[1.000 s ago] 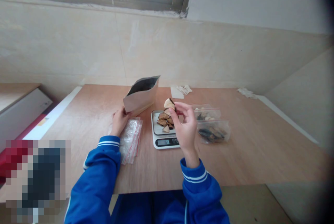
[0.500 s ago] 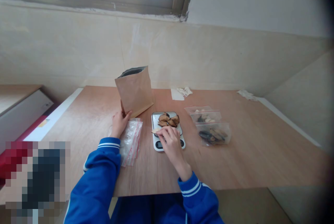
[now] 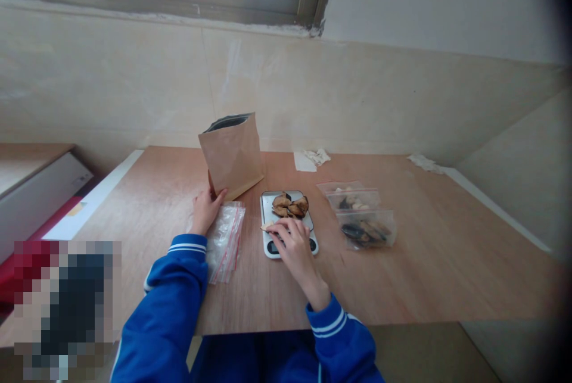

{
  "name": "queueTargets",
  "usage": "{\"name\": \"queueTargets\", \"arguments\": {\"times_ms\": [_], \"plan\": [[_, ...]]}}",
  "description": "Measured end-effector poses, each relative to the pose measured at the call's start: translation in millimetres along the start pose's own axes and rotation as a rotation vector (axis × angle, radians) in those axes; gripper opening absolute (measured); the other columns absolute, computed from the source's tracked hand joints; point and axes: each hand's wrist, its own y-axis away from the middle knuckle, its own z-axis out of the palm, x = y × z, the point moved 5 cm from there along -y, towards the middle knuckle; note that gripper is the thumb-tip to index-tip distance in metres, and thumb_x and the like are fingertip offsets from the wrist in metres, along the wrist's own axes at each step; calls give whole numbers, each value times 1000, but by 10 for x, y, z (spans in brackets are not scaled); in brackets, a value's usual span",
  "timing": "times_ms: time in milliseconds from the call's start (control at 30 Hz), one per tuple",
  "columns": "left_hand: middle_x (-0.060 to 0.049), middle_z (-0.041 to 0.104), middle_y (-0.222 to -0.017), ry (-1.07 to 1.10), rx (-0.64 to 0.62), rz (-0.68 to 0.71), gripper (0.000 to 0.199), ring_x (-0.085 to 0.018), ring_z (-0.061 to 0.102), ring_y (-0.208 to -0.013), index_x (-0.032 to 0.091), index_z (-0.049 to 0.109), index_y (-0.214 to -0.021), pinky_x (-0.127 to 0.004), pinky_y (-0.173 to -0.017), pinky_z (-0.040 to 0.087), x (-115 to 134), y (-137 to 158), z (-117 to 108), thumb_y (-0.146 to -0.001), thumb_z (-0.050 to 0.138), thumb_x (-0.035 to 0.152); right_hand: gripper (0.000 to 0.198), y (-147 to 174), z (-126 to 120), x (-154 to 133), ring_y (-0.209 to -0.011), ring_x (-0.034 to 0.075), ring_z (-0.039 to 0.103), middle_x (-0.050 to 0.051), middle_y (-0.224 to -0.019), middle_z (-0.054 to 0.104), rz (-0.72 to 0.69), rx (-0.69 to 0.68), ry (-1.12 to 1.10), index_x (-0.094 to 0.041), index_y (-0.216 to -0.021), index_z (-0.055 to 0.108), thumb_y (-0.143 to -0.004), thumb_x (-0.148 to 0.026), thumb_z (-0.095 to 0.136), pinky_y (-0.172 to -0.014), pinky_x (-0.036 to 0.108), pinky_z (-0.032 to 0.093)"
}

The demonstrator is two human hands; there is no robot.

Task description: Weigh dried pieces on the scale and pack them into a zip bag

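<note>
My right hand (image 3: 294, 244) is closed, pinching a pale, dark-edged dried slice (image 3: 267, 226) over the front of a white kitchen scale (image 3: 265, 207). Several brown dried pieces, which look like dried mushroom (image 3: 289, 205), lie heaped on the scale's plate. The scale's display is partly covered by my fingers. At the lower left corner of an upright brown kraft paper bag (image 3: 235, 156), my left hand (image 3: 207, 209) grips the edge between thumb and fingers. The bag's top gapes, showing a dark lining. Flat clear zip bags (image 3: 222, 240) with red strips lie beside my left wrist.
To the right of the scale sit filled zip bags, one with dark and brown pieces (image 3: 366, 231), another with paler pieces (image 3: 355, 197). White paper (image 3: 304, 161) and a crumpled tissue (image 3: 317, 156) lie by the wall. Another crumpled tissue (image 3: 424, 163) rests at the back right.
The view has shifted very slightly. Both hands keep their places, and the slice stays in my right hand over the scale.
</note>
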Motion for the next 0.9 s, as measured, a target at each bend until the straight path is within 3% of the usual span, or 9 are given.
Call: {"name": "queueTargets", "arguments": {"times_ms": [133,233,367,467,567,633,733,900], "plan": [[-13,70,-104,11,1,11,43,-28,64,-95,16,61,-113,-39,-83,46,-26,-8,14,-86,50,49,14,2,-118,-47,-91,19,58,3,-93,64,14,98,-106,-24,-99,66,-93,-22,54,-85,35,39],[-13,70,-104,16,0,13,43,-27,64,-95,16,61,-112,-38,-83,47,-35,-9,18,-87,50,49,16,9,-258,8,-95,19,59,5,-95,61,123,219,-270,-22,-99,65,-92,-19,51,-87,34,44],[-13,70,-105,18,0,17,43,-27,64,-96,17,61,-112,-38,-83,47,-18,-6,9,-87,50,49,16,63,-388,225,-82,18,56,3,-82,55,318,359,-425,-20,-78,56,-85,-16,43,-74,30,46],[-13,70,-102,12,-3,17,42,-27,64,-95,16,61,-110,-38,-84,47,-6,-6,5,-87,49,49,19,84,-342,386,-66,16,51,0,-71,52,457,277,-482,-21,-75,50,-86,-19,35,-61,27,41],[-13,70,-102,6,3,14,42,-27,64,-95,17,61,-109,-39,-84,46,-6,-6,4,-87,49,50,18,61,-233,444,-61,15,49,-2,-69,50,518,104,-365,-20,-87,54,-89,-34,43,-58,26,37],[-13,70,-102,8,6,11,43,-27,64,-94,17,61,-109,-39,-84,46,-12,-5,6,-86,49,51,22,30,-176,436,-65,17,51,0,-71,52,499,43,-216,-20,-92,57,-86,-41,52,-61,27,38],[-13,70,-103,21,5,24,43,-27,64,-94,16,61,-110,-39,-83,46,-13,-2,8,-86,49,50,20,-9,-105,413,-72,20,52,3,-75,58,437,24,-57,-19,-90,59,-83,-38,57,-67,30,39],[-13,70,-103,19,2,19,43,-28,64,-94,16,61,-110,-39,-83,46,-6,0,1,-87,49,51,13,-24,-65,406,-76,22,52,6,-80,64,369,25,-6,-19,-89,60,-83,-30,57,-70,31,39]]}}
